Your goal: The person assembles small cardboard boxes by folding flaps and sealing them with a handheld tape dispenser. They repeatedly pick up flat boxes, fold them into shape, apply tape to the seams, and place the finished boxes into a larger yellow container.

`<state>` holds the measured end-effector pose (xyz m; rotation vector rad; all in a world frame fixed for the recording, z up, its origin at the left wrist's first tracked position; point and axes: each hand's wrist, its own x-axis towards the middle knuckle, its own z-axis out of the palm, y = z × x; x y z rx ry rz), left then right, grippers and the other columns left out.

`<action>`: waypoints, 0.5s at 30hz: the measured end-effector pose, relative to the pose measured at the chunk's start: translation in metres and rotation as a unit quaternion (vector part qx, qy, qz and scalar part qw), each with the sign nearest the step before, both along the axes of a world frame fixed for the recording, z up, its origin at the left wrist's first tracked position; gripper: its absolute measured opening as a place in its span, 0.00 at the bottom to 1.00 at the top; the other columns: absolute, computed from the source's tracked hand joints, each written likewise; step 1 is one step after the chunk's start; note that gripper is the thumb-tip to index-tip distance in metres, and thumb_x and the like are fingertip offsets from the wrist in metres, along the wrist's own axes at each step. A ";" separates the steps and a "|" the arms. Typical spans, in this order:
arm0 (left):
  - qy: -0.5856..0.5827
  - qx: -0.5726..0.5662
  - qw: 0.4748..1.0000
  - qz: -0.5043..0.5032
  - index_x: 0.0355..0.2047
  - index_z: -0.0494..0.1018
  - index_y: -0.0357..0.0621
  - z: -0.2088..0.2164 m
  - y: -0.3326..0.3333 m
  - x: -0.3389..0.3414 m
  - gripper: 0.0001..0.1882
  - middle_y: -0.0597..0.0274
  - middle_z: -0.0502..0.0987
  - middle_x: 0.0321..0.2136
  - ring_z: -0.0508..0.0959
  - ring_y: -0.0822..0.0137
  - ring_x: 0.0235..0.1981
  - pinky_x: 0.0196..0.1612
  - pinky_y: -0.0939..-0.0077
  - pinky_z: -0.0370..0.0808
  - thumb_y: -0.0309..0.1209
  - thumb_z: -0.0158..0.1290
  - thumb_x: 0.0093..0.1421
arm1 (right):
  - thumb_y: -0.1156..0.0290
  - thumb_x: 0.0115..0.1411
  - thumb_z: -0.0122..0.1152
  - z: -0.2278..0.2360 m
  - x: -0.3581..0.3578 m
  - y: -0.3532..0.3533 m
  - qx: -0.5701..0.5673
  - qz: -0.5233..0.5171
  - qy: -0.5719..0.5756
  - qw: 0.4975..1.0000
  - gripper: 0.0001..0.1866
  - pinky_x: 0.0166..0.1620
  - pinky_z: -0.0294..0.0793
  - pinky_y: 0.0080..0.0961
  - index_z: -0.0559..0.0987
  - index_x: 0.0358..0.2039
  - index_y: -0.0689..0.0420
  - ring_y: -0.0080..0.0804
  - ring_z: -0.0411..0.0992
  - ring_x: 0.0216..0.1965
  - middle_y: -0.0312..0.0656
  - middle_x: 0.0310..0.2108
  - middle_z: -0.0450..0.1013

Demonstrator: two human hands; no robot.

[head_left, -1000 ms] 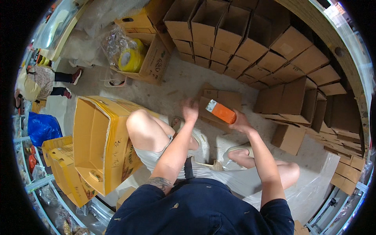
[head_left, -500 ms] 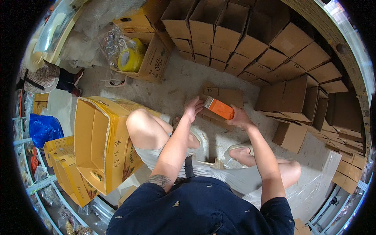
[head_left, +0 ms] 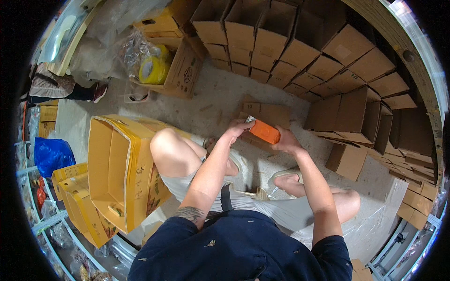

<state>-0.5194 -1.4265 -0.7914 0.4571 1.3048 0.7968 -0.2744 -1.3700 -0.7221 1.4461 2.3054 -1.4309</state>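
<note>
An orange, oblong, box-like thing [head_left: 266,131] with a silvery-grey left end is held up in front of me between both hands; its exact kind does not show. My right hand [head_left: 286,140] is closed around its right end. At the silvery end, the fingers of my left hand [head_left: 237,128] are closed on it too. Partly covered by it and my hands, a flat brown cardboard piece [head_left: 269,112] lies on the floor.
Open brown cartons [head_left: 269,28] stand in rows at the far right. A large open yellow carton [head_left: 110,164] is at my left. Beyond it, a box [head_left: 183,70] holds yellow tape rolls [head_left: 153,69]. Another person's legs [head_left: 82,92] show at far left.
My left hand has moved from just beside the silvery end onto it, its spread fingers now closed. The orange thing has barely shifted. At far left, the other person has changed stance.
</note>
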 end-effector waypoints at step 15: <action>0.096 -0.139 0.974 0.149 0.31 0.76 0.45 -0.051 0.002 -0.042 0.14 0.69 0.76 0.24 0.74 0.70 0.24 0.29 0.72 0.73 0.42 0.61 0.62 | 0.60 0.43 0.73 0.041 -0.024 0.004 0.036 0.072 -0.169 0.982 0.47 0.56 0.73 0.38 0.65 0.65 0.52 0.48 0.74 0.53 0.51 0.51 0.76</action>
